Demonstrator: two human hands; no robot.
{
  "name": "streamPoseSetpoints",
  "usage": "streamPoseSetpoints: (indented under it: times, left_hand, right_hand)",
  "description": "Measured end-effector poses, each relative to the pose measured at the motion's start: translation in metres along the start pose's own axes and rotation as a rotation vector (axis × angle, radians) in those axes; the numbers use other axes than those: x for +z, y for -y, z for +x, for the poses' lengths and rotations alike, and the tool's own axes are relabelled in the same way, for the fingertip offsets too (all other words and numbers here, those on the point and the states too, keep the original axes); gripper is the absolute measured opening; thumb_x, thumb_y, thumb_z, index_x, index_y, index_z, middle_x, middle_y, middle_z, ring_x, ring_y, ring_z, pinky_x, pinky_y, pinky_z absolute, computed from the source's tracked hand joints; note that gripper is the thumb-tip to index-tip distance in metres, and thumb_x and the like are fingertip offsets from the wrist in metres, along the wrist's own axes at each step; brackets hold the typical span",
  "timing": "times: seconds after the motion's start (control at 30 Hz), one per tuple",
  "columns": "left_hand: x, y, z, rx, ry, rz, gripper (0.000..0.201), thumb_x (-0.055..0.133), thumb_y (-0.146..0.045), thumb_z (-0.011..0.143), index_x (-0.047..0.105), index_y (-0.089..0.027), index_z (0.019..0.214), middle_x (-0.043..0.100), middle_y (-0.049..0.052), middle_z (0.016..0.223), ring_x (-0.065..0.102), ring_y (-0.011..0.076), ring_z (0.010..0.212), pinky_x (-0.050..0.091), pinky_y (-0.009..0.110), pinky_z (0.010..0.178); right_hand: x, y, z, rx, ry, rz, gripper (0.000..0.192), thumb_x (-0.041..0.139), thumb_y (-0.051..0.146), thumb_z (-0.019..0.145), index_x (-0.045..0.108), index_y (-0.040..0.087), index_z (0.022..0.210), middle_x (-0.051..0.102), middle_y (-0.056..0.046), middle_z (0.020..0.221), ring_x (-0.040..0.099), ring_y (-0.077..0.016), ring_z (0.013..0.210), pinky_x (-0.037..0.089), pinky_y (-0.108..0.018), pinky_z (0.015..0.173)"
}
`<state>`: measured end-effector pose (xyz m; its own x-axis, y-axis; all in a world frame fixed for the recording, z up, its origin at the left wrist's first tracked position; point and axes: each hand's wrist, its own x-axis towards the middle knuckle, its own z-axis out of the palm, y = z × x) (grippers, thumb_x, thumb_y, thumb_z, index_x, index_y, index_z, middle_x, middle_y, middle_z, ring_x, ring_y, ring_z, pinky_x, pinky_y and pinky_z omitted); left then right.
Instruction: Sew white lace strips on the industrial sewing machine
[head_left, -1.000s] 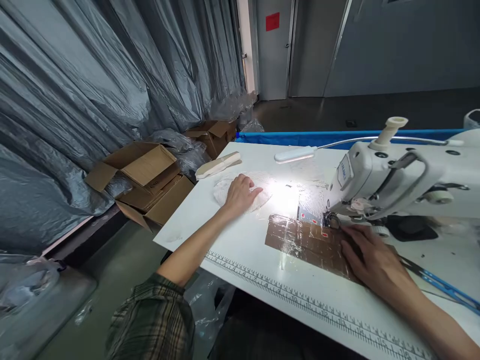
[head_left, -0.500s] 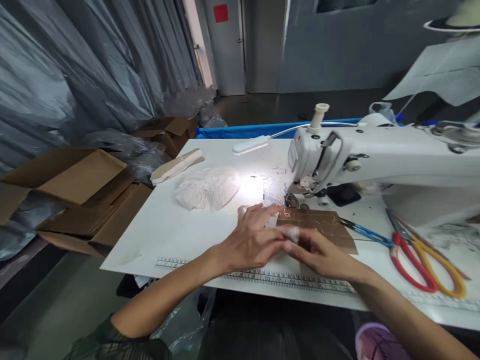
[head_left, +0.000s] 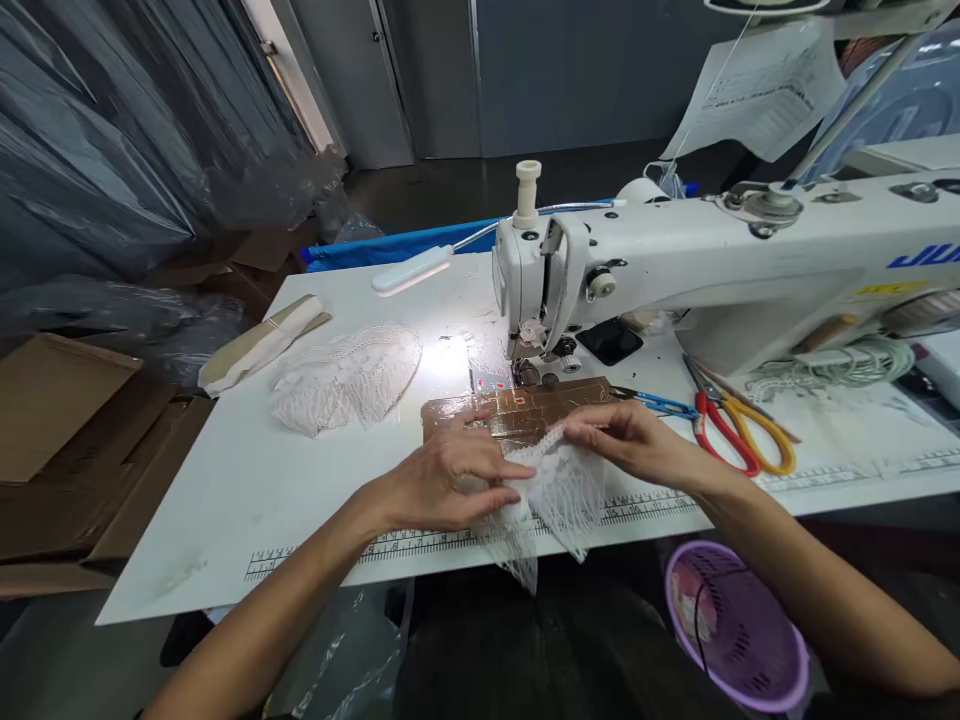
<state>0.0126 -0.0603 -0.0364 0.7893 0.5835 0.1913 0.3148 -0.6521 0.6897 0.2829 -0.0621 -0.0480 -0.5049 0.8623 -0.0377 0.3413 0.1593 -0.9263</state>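
Note:
A white fringed lace piece [head_left: 564,490] hangs between my two hands at the front edge of the sewing table, its fringe dangling over the printed ruler. My right hand [head_left: 630,438] pinches its top edge between thumb and fingers. On the other side, my left hand [head_left: 454,478] has thumb and forefinger closed on the lace. Just behind the hands lies a brown plate [head_left: 555,400] on the sewing machine bed. The machine's presser foot area [head_left: 529,372] stands beyond it. Another pale lace piece [head_left: 349,375] rests flat on the left of the table.
The white sewing machine [head_left: 675,250] fills the right side. Blue tweezers [head_left: 660,403], red-handled scissors [head_left: 724,435] and yellow-handled scissors [head_left: 761,440] lie at right. A lamp [head_left: 412,270] and a folded cloth strip [head_left: 262,345] are at the back left. A purple basket [head_left: 750,640] stands below.
My hands have moved apart, with the fringed lace now spread between them and hanging over the table edge. The view has turned right and downward.

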Motion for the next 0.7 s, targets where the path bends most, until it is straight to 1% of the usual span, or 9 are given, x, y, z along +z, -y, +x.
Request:
streamPoseSetpoints:
  times: [0.1,0.17,0.23,0.3,0.37,0.5,0.53,0.6,0.7]
  left_hand:
    - [-0.008,0.025,0.006,-0.015,-0.042,0.124,0.026,0.058,-0.033,0.095,0.071,-0.026,0.116,0.066,-0.003,0.066,0.059,0.0122,0.062,0.053,0.040,0.088]
    - [-0.011,0.041,0.009,-0.057,-0.090,0.265,0.031,0.052,-0.036,0.098,0.068,-0.025,0.122,0.064,-0.001,0.067,0.057,0.0131,0.062,0.054,0.036,0.074]
    - [-0.011,0.054,0.009,-0.081,-0.173,0.437,0.034,0.047,-0.038,0.100,0.068,-0.023,0.122,0.065,0.004,0.079,0.058,0.0156,0.068,0.053,0.034,0.065]
    - [-0.007,0.062,0.008,-0.053,-0.266,0.548,0.033,0.047,-0.037,0.100,0.069,-0.019,0.118,0.068,0.010,0.097,0.062,0.0185,0.079,0.054,0.036,0.066]
    - [-0.002,0.066,0.007,0.012,-0.298,0.566,0.029,0.052,-0.034,0.098,0.068,-0.018,0.116,0.068,0.013,0.112,0.065,0.0209,0.091,0.056,0.041,0.076]
    - [0.006,0.056,0.007,0.166,-0.155,0.575,0.033,0.059,-0.034,0.095,0.064,-0.023,0.126,0.067,0.010,0.127,0.066,0.0257,0.110,0.055,0.048,0.093]
    - [0.006,0.054,0.007,0.182,-0.134,0.596,0.035,0.058,-0.032,0.095,0.062,-0.024,0.129,0.067,0.009,0.128,0.066,0.0266,0.113,0.055,0.047,0.094]
    - [0.004,0.054,0.006,0.229,-0.169,0.644,0.040,0.056,-0.030,0.095,0.058,-0.029,0.135,0.068,0.006,0.127,0.067,0.0279,0.112,0.059,0.044,0.088]
    - [-0.003,0.071,0.013,0.347,-0.265,0.671,0.053,0.055,-0.028,0.092,0.049,-0.040,0.143,0.066,0.000,0.132,0.070,0.0282,0.106,0.063,0.040,0.081]
  right_hand:
    - [0.002,-0.018,0.017,0.090,-0.225,-0.276,0.043,0.050,0.053,0.095,0.077,0.019,0.094,0.066,-0.002,0.068,0.056,-0.0148,0.058,0.039,-0.027,0.054]
    - [0.002,-0.025,0.024,0.099,-0.350,-0.517,0.036,0.050,0.047,0.095,0.077,0.023,0.094,0.068,-0.004,0.070,0.057,-0.0169,0.059,0.039,-0.029,0.057]
    - [0.002,-0.029,0.028,0.095,-0.409,-0.680,0.035,0.047,0.043,0.095,0.077,0.025,0.095,0.070,-0.005,0.072,0.059,-0.0193,0.061,0.039,-0.031,0.059]
    - [0.000,-0.031,0.030,0.100,-0.417,-0.742,0.036,0.045,0.043,0.096,0.076,0.025,0.097,0.071,-0.006,0.073,0.061,-0.0206,0.063,0.038,-0.031,0.059]
    - [-0.003,-0.032,0.031,0.117,-0.410,-0.756,0.036,0.046,0.046,0.096,0.075,0.025,0.099,0.071,-0.006,0.074,0.062,-0.0210,0.064,0.038,-0.031,0.060]
    - [-0.004,-0.031,0.031,0.168,-0.369,-0.710,0.030,0.055,0.045,0.093,0.073,0.022,0.101,0.072,-0.005,0.080,0.065,-0.0205,0.071,0.041,-0.029,0.063]
    - [-0.004,-0.030,0.030,0.159,-0.352,-0.688,0.028,0.057,0.042,0.092,0.072,0.021,0.101,0.073,-0.006,0.086,0.066,-0.0205,0.076,0.042,-0.028,0.065]
    - [-0.004,-0.027,0.030,0.112,-0.334,-0.666,0.025,0.060,0.037,0.091,0.071,0.020,0.106,0.074,-0.006,0.096,0.067,-0.0200,0.085,0.044,-0.027,0.069]
    - [-0.016,-0.022,0.031,0.044,-0.257,-0.657,0.024,0.063,0.036,0.089,0.069,0.019,0.105,0.073,-0.007,0.097,0.067,-0.0202,0.085,0.045,-0.026,0.067]
